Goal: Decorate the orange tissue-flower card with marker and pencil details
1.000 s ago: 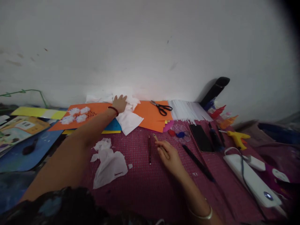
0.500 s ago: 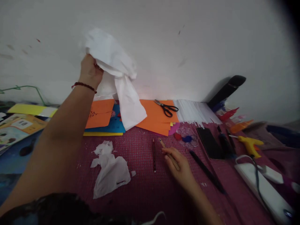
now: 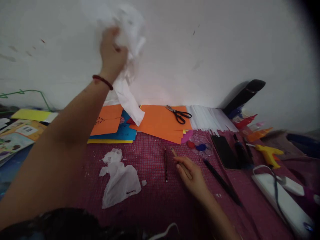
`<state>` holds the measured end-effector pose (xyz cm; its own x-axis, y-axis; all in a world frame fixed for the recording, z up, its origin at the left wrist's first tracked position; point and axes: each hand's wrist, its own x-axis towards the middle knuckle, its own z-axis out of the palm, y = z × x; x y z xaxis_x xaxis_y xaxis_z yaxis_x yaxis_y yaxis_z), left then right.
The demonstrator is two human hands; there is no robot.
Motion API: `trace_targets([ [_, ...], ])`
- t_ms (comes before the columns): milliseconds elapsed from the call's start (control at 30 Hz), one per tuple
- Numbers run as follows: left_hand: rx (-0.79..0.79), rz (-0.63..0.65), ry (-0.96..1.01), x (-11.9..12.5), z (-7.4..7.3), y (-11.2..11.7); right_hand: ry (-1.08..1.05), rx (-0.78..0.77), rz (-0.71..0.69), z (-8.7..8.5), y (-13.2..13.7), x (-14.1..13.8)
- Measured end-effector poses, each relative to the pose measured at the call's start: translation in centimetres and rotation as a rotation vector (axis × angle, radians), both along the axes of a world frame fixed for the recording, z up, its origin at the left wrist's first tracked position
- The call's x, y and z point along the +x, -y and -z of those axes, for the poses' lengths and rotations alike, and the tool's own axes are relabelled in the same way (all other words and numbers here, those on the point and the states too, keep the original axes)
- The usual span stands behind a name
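Note:
Raised in front of the wall, my left hand point(image 3: 113, 53) is closed on a thin white tissue point(image 3: 127, 101); the tissue is crumpled and blurred at the top, with one strip hanging over the coloured papers. My right hand point(image 3: 191, 175) rests low over the tablecloth, its fingers wrapped round a thin tan wooden stick point(image 3: 185, 170), like a pencil or a brush; its exact kind is unclear. Just left of that hand lies a dark pencil point(image 3: 165, 165). Torn white tissue pieces point(image 3: 121, 183) lie flat on the cloth between my arms.
Black-handled scissors point(image 3: 179, 115) lie on orange paper point(image 3: 157, 120) by the wall. White strips point(image 3: 207, 118), a black phone point(image 3: 226, 151), a dark pen-like stick point(image 3: 222, 181), a yellow glue gun point(image 3: 268, 154) and a white power strip point(image 3: 281, 200) are at right. Books point(image 3: 18, 140) lie at left.
My left hand has moved up and to the right, lifting the tissue so that its hanging end is higher and narrower. My right hand stays nearly in place with the stick.

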<state>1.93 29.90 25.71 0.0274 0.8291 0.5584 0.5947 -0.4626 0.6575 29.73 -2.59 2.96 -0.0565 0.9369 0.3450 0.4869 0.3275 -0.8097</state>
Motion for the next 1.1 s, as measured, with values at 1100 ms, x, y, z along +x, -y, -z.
trace_targets([
  [1100, -0.985, 0.445, -0.146, -7.8, 13.8, 22.8, 0.034, -0.044, 0.012, 1.8, -0.7, 0.3],
])
